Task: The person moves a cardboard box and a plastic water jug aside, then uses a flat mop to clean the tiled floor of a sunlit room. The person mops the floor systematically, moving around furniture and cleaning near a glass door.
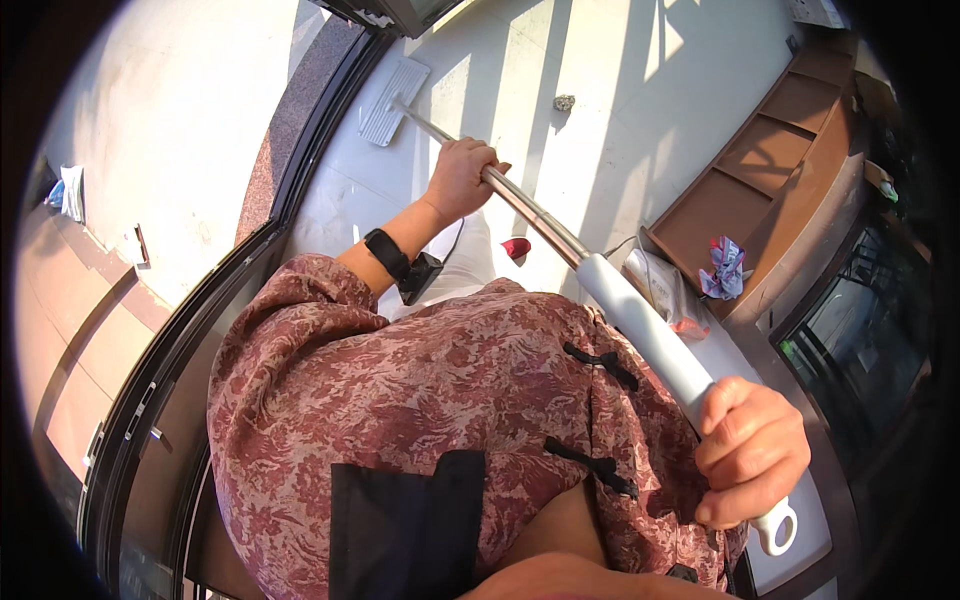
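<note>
A flat mop runs diagonally across the view. Around its metal pole (pixel 536 214) the fingers of my left hand (pixel 461 180) are closed, with a black band on that wrist. Lower right, my right hand (pixel 754 454) grips the white mop handle (pixel 645 322) near its end, where a white hanging loop (pixel 776 529) sticks out below. The flat white mop head (pixel 394 101) rests on the pale floor (pixel 495 75), close to the black door track. What is under the head is hidden.
The black door track (pixel 300 165) curves along the left. A small stone-like lump (pixel 563 103) and a red object (pixel 516 247) lie on the floor. On the right is a brown compartmented unit (pixel 757 161) with a crumpled plastic wrapper (pixel 724 268), beside a clear plastic bag (pixel 664 281).
</note>
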Demonstrator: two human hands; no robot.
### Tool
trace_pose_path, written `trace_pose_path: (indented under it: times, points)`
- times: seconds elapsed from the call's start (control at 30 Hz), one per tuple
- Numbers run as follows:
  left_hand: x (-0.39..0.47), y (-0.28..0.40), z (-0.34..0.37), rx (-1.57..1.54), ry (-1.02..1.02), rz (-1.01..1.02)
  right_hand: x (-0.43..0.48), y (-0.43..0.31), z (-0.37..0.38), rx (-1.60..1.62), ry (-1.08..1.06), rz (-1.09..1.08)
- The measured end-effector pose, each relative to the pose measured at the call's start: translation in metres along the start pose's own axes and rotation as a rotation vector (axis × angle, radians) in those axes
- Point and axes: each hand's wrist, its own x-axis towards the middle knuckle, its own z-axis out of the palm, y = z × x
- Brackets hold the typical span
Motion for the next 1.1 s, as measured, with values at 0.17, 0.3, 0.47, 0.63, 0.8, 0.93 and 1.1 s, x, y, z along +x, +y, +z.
trace_pose_path:
  times: [0.17, 0.3, 0.47, 0.63, 0.8, 0.93, 1.1]
  points:
    - [-0.033, -0.066, -0.028, -0.023, -0.062, 0.001, -0.005, 0.048, 0.056, -0.064, 0.118, -0.12]
    - [-0.044, -0.048, 0.017, 0.059, 0.077, -0.064, -0.043, 0.041, 0.07, -0.056, 0.089, -0.096]
    - [-0.014, -0.005, 0.084, -0.013, 0.089, 0.157, -0.111, -0.002, 0.092, -0.201, 0.274, -0.015]
    - [0.04, 0.044, 0.155, -0.064, 0.129, 0.488, -0.16, -0.012, 0.156, -0.425, 0.911, 0.019]
    - [0.03, 0.096, 0.235, -0.043, -0.2, 0.512, -0.241, -0.014, 0.182, -0.503, 1.132, 0.059]
    - [-0.043, 0.144, 0.258, -0.001, -0.425, 0.547, -0.274, -0.048, 0.235, -0.491, 1.307, 0.065]
    - [-0.13, 0.189, 0.245, -0.141, -0.677, 0.589, -0.292, -0.087, 0.296, -0.467, 1.474, -0.007]
